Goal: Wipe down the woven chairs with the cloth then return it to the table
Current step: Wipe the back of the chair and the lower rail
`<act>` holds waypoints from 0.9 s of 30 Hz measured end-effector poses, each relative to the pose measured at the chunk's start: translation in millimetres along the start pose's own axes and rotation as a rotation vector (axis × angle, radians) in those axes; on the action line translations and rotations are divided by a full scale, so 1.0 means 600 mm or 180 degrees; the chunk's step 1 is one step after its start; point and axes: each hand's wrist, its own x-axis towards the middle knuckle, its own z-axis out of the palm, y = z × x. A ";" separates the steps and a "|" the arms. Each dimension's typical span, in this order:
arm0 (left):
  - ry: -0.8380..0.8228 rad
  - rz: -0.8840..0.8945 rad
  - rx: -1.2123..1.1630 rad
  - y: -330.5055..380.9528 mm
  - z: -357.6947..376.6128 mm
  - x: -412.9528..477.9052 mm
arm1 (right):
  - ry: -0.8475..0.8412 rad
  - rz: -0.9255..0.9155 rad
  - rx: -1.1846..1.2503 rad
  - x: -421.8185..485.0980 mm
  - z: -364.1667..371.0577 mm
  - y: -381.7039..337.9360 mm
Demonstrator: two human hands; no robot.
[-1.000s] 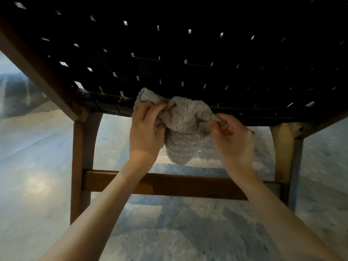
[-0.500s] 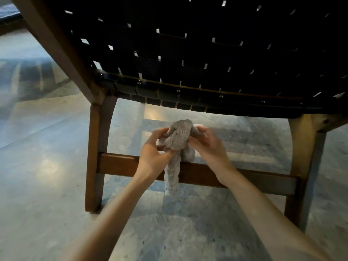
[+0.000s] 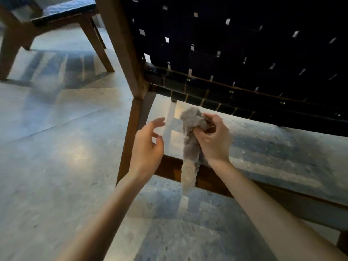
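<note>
Underfoot, a polished, speckled grey stone floor is catching pale light, and over it your right hand is gripping the bunched top of a nubby grey cloth, its tail hanging across the brown wooden crossbar, while your left hand is hovering just beside, fingers loosely spread, holding nothing. Beyond them the woven chair is filling the upper right with dark interlaced straps, and a second chair is standing farther left.

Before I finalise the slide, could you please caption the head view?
Right hand grips a bunched grey cloth beside the woven chair; left hand open, clear of it.
</note>
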 end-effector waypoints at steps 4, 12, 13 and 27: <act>0.0733 0.0113 0.0899 -0.030 -0.027 0.023 | 0.0071 -0.0901 -0.0634 0.025 0.067 -0.010; 0.0173 0.0219 0.1216 -0.085 -0.056 0.081 | -0.0202 -0.2252 -0.1846 0.098 0.165 -0.004; 0.0120 0.0329 0.1246 -0.089 -0.055 0.082 | -0.0206 -0.2404 -0.2128 0.104 0.168 0.005; -0.0084 0.0953 0.2596 -0.073 0.000 0.044 | -0.0075 -0.3018 -0.4163 0.122 0.115 0.032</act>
